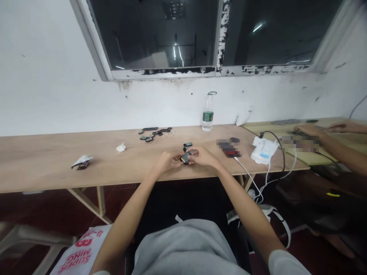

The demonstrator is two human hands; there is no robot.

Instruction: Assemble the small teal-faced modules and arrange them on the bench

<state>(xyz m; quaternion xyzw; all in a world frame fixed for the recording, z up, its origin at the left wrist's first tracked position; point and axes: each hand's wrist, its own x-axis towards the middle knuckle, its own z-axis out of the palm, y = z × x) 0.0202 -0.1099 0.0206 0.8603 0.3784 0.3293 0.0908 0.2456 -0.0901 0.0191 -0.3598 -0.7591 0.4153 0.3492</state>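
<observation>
In the head view, at lower centre, the left hand (164, 162) and right hand (204, 156) meet over the desk (43, 164), their fingers (192, 152) closed on a small dark device (186, 157) with a yellow edge. Just above lies a similar piece (187, 144); more small black pieces (155, 134) sit farther left. At far right, a co-worker's hand (308, 130) lies on a second desk (258, 128).
</observation>
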